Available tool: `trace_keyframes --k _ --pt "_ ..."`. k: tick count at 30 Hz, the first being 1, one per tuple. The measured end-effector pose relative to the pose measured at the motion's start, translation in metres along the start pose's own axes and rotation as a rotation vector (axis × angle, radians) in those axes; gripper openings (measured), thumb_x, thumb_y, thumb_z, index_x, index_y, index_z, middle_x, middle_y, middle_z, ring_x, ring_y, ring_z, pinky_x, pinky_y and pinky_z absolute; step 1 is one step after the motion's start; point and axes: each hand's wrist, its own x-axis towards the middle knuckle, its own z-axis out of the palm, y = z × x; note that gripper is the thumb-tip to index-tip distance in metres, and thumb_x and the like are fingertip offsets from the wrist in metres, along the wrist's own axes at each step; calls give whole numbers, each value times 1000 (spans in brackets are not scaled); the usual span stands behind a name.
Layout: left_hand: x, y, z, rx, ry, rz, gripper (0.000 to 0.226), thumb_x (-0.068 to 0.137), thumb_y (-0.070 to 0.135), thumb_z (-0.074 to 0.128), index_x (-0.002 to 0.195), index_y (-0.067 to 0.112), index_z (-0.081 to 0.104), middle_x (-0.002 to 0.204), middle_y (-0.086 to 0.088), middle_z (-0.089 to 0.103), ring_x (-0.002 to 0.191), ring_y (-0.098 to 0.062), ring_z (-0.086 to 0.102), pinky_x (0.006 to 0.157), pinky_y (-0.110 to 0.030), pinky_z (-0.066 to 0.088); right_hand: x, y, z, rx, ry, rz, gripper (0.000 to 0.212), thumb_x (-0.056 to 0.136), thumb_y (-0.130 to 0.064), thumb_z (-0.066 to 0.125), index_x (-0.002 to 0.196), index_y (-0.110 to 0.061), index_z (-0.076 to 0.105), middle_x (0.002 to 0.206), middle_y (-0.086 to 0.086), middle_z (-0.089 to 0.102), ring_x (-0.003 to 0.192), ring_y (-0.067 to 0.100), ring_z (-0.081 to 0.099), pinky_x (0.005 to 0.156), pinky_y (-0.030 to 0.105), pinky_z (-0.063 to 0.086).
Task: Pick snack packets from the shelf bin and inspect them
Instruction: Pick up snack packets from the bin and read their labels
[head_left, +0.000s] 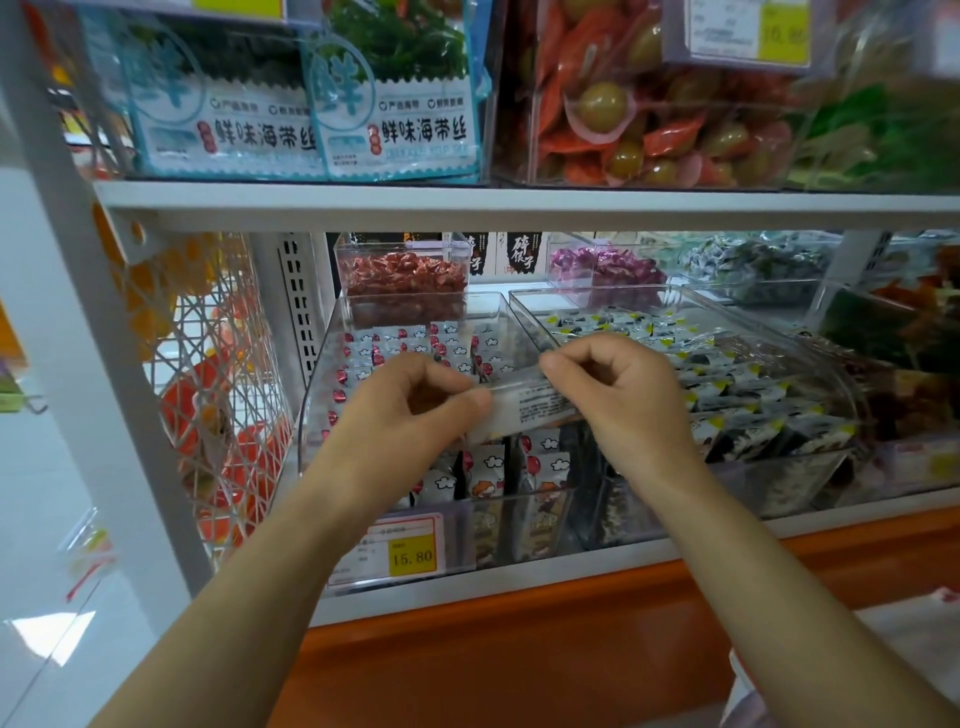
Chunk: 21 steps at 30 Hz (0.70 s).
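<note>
White, part-clear snack packet (524, 413), one item, printed face up with fine black text. It is held level just above the shelf bin (318, 374), stretched between both hands.

Left hand (415, 405): fingers curled, thumb and forefinger pinching the packet's left end.
Right hand (615, 389): fingers curled, thumb and forefinger pinching the packet's right end.

Shelf bin: clear plastic, open top, on the lower shelf. It holds rows of balloon packets (488, 467) printed with red balloons and white clouds.
Price tag (410, 556): on the bin's front, yellow panel reading 15.80.

Neighbouring bin (831, 379): clear, just to the right, filled with black-and-white packets (727, 379) that have yellow corners.
Behind the bins: a small clear tub of red-wrapped sweets (405, 280) and a heap of purple-wrapped sweets (608, 270).

Upper shelf board (467, 205): white. It carries blue-and-white seaweed packs (395, 114) at left and a clear box of orange and green sachets (649, 130) at right.

White wire basket (218, 332): at the left side of the shelving, orange goods inside.
Orange base panel (519, 654): below the lower shelf.
</note>
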Motion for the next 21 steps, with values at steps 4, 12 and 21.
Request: trace_keyframes --k 4,12,21 --pt "3 -1 -2 -9 81 5 18 83 24 65 74 8 63 78 -9 67 64 -15 65 55 -18 53 -2 -3 3 -6 -61 -46 19 86 -13 64 71 -25 65 67 -11 63 62 -1 58 57 10 45" --pt "2 0 -6 123 161 112 21 85 25 62 71 11 68 64 -1 68 57 -11 66 50 -16 52 -3 -3 7 1 -36 -15 18 86 -15 64 72 -26 66 67 -14 64 63 -3 60 58 10 46" --pt "8 -2 -5 66 180 131 36 90 15 58 126 16 58 96 9 67 82 -5 68 72 -15 54 0 0 3 230 -175 113 38 82 -11 69 116 -26 62 108 -6 70 94 9 68 81 24 56"
